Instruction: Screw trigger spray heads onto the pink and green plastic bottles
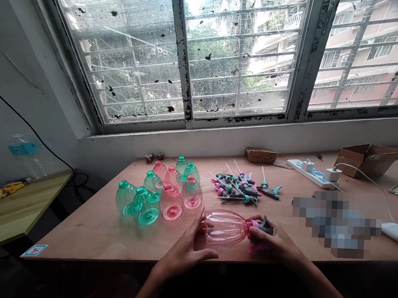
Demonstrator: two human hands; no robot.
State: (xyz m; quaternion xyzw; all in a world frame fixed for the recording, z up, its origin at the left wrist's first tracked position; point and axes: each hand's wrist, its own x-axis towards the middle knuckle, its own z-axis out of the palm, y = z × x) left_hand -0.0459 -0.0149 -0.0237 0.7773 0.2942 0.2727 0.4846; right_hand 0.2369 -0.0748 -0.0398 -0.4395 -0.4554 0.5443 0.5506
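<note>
A clear pink spray bottle [226, 228] lies on its side above the table's front edge, its base toward the left. My right hand [274, 240] is closed around its spray head [264, 225], which is grey and pink and joined to the bottle's neck. At the base end my left hand [190, 245] is spread, thumb apart from the fingers; whether its fingertips touch the bottle is hard to tell. Beyond it stand several open-necked bottles, among them a green bottle [146, 206] and a pink bottle [171, 202]. Loose spray heads [238, 188] with thin tubes lie in a pile behind.
At the back are a small cardboard box [260, 155], a white power strip [313, 173] with plugs and an open carton [366, 160]. A blurred patch [337, 223] covers something on the right. A printed marker [35, 250] lies at the left front corner.
</note>
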